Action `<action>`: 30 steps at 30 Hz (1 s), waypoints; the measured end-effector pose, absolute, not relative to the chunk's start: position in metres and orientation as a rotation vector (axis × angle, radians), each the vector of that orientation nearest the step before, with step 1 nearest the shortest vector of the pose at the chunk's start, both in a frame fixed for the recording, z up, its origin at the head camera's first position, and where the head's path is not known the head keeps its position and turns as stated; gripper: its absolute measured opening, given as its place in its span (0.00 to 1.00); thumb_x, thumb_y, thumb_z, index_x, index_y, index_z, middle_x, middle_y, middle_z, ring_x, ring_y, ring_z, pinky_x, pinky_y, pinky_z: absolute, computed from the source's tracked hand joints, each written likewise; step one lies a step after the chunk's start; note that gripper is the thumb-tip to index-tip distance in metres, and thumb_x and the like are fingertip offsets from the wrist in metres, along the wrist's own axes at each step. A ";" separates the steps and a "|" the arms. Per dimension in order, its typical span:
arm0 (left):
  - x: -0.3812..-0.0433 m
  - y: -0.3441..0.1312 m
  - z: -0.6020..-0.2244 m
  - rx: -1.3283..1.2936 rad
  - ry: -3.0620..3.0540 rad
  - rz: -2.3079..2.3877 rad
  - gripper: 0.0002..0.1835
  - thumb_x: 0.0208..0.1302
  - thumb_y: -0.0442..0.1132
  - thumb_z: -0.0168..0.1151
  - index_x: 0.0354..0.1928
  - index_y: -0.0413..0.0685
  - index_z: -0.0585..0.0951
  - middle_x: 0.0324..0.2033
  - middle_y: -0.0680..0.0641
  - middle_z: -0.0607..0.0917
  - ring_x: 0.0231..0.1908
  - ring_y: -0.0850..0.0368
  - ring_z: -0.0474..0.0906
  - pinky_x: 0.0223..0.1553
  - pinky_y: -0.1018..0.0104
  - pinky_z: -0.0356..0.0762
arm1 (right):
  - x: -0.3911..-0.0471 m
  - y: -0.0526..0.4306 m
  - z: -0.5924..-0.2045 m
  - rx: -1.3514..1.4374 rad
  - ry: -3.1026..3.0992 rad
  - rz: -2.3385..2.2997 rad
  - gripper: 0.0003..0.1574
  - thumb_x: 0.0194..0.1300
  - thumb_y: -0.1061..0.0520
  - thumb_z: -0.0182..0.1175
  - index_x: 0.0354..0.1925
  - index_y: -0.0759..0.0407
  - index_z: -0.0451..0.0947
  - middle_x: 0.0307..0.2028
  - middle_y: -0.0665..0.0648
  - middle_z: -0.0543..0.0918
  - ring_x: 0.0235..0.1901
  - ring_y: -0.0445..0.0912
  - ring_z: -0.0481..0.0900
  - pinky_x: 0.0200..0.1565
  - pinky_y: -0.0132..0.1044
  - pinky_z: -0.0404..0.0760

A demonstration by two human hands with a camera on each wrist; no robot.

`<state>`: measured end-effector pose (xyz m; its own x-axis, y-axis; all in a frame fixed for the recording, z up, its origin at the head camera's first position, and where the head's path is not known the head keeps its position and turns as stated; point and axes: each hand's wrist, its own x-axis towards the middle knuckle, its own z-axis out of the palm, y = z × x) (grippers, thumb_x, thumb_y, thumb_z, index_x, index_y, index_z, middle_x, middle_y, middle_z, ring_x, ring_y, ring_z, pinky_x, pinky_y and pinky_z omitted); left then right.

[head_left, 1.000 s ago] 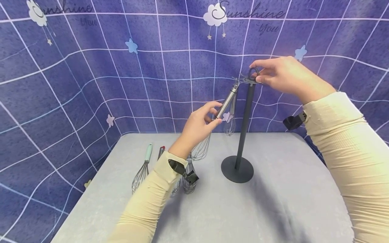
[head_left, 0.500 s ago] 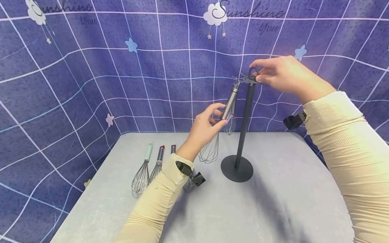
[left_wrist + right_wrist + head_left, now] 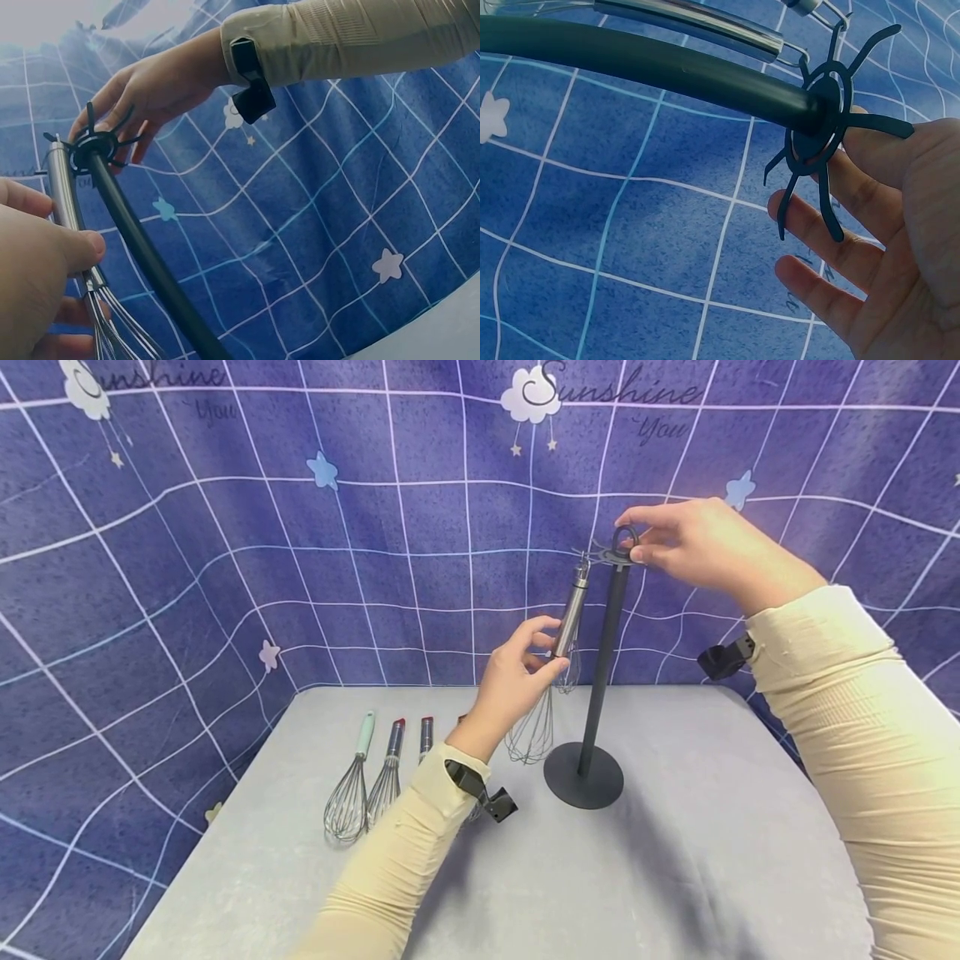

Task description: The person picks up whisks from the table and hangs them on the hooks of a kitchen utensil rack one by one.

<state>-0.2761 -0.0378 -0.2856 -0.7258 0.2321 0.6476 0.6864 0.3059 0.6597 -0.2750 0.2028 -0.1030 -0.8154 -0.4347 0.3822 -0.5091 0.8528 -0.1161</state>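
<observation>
My left hand (image 3: 510, 677) pinches the steel handle of a whisk (image 3: 573, 610) between thumb and fingers, its wires hanging below. The loop at the top of that handle is right at a hook of the black stand (image 3: 600, 685). Behind it, another steel whisk (image 3: 573, 670) hangs from the stand; its handle shows in the right wrist view, with its loop (image 3: 795, 54) on a hook. My right hand (image 3: 697, 547) holds the ring at the stand's top, thumb and fingers around it. In the left wrist view, the whisk handle (image 3: 66, 191) runs alongside the pole (image 3: 142, 247).
On the grey table (image 3: 675, 860) left of the stand lie a mint-handled whisk (image 3: 365, 739) and whisks with red-tipped handles (image 3: 395, 739), partly covered by my left forearm. The stand's round base (image 3: 583, 777) rests on the table. A blue patterned curtain (image 3: 360, 568) hangs behind.
My left hand has moved right, bringing the whisk's lower end nearer the pole, so the handle stands steeper. More of the whisks on the table show. The right hand stays at the ring.
</observation>
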 end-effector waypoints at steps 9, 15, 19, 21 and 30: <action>-0.276 -0.033 -0.288 -0.802 -2.139 -1.397 0.30 0.65 0.39 0.71 0.67 0.57 0.72 0.46 0.52 0.85 0.34 0.62 0.85 0.35 0.66 0.83 | -0.276 0.203 -0.104 0.719 -2.673 0.302 0.25 0.75 0.53 0.58 0.68 0.52 0.73 0.51 0.61 0.87 0.48 0.59 0.85 0.45 0.52 0.77; -0.277 -0.030 -0.290 -0.802 -2.130 -1.430 0.29 0.64 0.39 0.71 0.66 0.58 0.73 0.46 0.52 0.85 0.34 0.61 0.85 0.35 0.66 0.83 | -0.275 0.203 -0.103 0.727 -2.667 0.295 0.25 0.75 0.54 0.57 0.67 0.52 0.73 0.50 0.61 0.87 0.48 0.60 0.85 0.46 0.54 0.77; -0.278 -0.028 -0.291 -0.794 -2.126 -1.468 0.28 0.64 0.39 0.72 0.65 0.56 0.74 0.46 0.52 0.85 0.34 0.61 0.85 0.33 0.66 0.83 | -0.276 0.203 -0.103 0.741 -2.660 0.305 0.24 0.75 0.54 0.57 0.66 0.53 0.74 0.50 0.61 0.87 0.48 0.60 0.86 0.47 0.55 0.78; -0.278 -0.027 -0.292 -0.787 -2.124 -1.481 0.27 0.64 0.39 0.72 0.64 0.56 0.74 0.46 0.51 0.85 0.33 0.61 0.85 0.33 0.66 0.82 | -0.277 0.203 -0.103 0.745 -2.657 0.308 0.24 0.75 0.54 0.57 0.66 0.53 0.74 0.50 0.61 0.87 0.48 0.60 0.86 0.47 0.55 0.78; -0.282 -0.018 -0.295 -0.752 -2.113 -1.525 0.25 0.64 0.39 0.72 0.62 0.53 0.77 0.47 0.51 0.85 0.35 0.59 0.85 0.33 0.67 0.83 | -0.276 0.204 -0.103 0.731 -2.666 0.307 0.24 0.75 0.54 0.57 0.66 0.52 0.74 0.50 0.61 0.87 0.49 0.60 0.85 0.47 0.55 0.78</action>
